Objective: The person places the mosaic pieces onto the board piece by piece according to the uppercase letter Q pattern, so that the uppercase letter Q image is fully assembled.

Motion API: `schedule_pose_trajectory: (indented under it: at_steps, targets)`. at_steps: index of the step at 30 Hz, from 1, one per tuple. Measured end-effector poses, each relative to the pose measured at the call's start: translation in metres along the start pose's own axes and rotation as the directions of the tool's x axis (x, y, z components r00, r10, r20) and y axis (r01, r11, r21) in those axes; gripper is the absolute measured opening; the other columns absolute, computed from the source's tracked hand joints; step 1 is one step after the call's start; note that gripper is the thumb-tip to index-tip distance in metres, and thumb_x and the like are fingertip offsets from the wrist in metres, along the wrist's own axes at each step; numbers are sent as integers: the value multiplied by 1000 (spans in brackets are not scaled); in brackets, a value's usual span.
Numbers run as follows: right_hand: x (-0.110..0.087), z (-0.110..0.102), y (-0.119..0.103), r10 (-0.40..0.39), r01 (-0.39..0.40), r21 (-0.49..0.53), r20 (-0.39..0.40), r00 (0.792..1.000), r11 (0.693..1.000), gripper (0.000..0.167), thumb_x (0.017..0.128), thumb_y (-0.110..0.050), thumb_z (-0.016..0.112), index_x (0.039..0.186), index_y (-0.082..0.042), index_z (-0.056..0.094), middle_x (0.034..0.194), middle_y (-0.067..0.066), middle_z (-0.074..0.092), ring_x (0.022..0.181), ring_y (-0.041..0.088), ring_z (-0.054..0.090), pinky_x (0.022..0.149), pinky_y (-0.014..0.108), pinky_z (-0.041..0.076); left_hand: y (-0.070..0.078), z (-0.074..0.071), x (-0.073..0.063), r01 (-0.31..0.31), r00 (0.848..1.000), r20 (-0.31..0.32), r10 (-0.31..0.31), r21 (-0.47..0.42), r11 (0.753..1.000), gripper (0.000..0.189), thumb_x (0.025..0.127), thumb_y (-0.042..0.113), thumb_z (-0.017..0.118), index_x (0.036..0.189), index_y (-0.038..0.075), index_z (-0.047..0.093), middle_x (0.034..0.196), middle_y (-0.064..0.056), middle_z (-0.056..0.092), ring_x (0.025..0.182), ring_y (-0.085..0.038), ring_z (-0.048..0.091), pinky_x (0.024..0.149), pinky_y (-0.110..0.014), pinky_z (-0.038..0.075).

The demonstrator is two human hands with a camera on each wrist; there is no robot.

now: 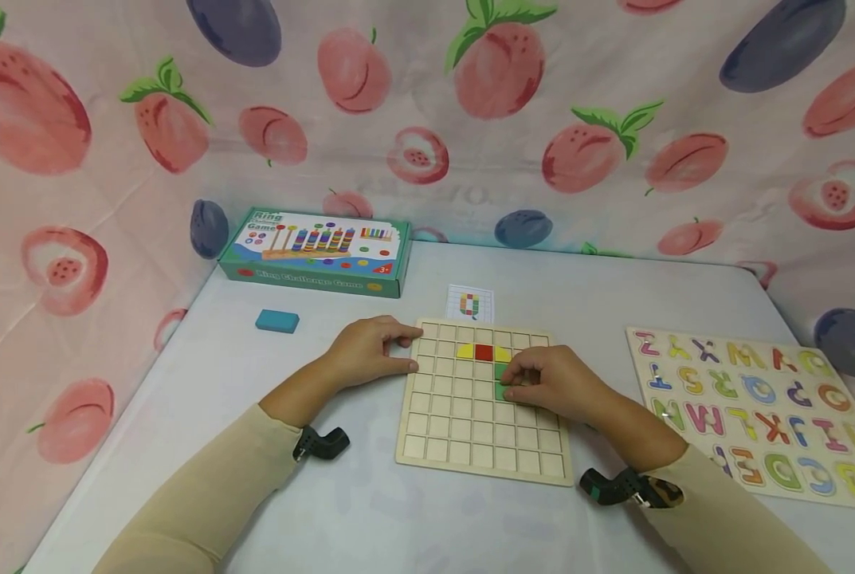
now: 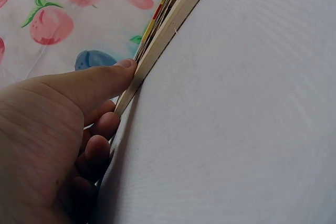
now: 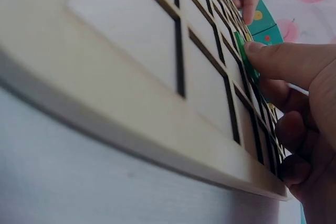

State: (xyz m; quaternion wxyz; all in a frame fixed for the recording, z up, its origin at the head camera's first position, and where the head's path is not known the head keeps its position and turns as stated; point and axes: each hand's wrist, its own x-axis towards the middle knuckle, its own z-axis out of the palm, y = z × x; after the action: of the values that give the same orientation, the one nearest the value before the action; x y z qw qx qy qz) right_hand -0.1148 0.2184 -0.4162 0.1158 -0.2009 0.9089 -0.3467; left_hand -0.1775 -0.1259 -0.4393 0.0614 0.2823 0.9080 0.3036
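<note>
A light wooden grid board [image 1: 441,426] lies flat on the table. My left hand [image 1: 364,351] holds its left edge near the far corner, thumb and fingertips touching the rim. In the left wrist view the thumb [image 2: 113,78] rests on that edge. Over the board, my right hand [image 1: 559,383] pinches a green square tile [image 1: 500,391] at a cell, partly hidden by the fingers. Another green tile [image 1: 500,371] sits just beyond it. Further up are a red square tile [image 1: 484,352] and two yellow tiles [image 1: 466,351] with a slanted or curved side.
A small pattern card [image 1: 470,304] lies behind the board. To the left stand a teal block [image 1: 277,321] and a green Ring Challenge Game box [image 1: 312,253]. At the right is a wooden alphabet puzzle [image 1: 757,414]. Fruit-printed cloth [image 1: 492,175] hangs behind.
</note>
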Motion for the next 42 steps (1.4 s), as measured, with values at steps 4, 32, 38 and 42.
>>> schedule_pose_trajectory:
  at_steps: [4,32,38,42]
  targets:
    - [0,2,-1,14,-14,21,6,1000,1000,13,91,-15,88,94,-24,79,82,-11,67,77,15,59,68,27,49,-1,0,0,2,1000,-3,-2,-2,1000,56,88,41,90,138,20,75,102,11,65,74,-10,54,69,-32,46]
    - [-38,-37,26,69,-69,7,-126,990,998,13,92,-18,87,103,-18,81,88,-6,68,79,18,58,65,26,47,-1,1,-1,5,1000,-5,-5,-2,1000,55,88,40,90,137,20,76,102,12,66,74,-10,54,69,-31,46]
    - [-48,-47,32,81,-81,11,-102,991,997,16,93,-18,86,107,-18,80,90,-4,67,82,18,58,68,27,48,1,0,-1,-1,1000,-8,1,-6,1000,55,88,40,90,137,20,76,102,11,66,74,-10,54,69,-31,46]
    - [-55,-56,36,111,-112,-8,-83,990,994,19,93,-20,86,110,-19,79,90,-3,64,83,18,56,68,27,47,1,-1,-1,-9,1000,-10,9,-2,1000,55,88,40,90,137,20,76,102,11,66,73,-9,54,69,-31,46]
